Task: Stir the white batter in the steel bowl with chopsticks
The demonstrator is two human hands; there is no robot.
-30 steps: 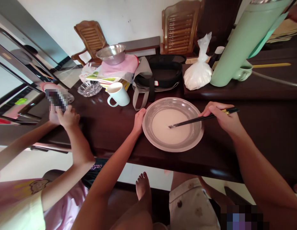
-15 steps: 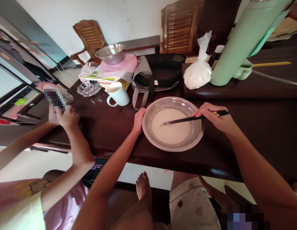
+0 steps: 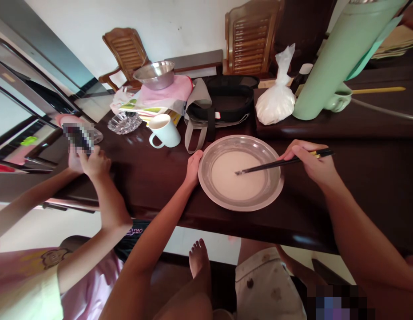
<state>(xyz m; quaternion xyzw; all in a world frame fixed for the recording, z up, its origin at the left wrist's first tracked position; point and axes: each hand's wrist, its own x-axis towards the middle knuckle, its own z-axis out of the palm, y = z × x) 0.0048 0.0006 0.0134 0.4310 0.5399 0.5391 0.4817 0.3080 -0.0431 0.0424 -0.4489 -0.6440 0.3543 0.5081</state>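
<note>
A wide metal basin [image 3: 273, 192] with pale white batter [image 3: 238, 178] sits on the dark wooden table [image 3: 153, 178]. My left hand [image 3: 193, 168] rests against the basin's left rim, fingers closed on the edge. My right hand [image 3: 311, 163] is closed on a pair of black chopsticks [image 3: 276, 164], whose tips dip into the batter near the basin's middle.
Behind the basin stand a white mug [image 3: 164, 131], a black bag [image 3: 226, 104], a tied bag of white powder [image 3: 276, 102] and a green thermos [image 3: 333, 58]. Another person's hands [image 3: 89, 162] hold a phone at the left. A steel bowl [image 3: 155, 74] and glass dish [image 3: 124, 123] lie farther back.
The chopstick tips swept left through the batter and then came back to the right, my right hand moving with them. My left hand stayed on the rim.
</note>
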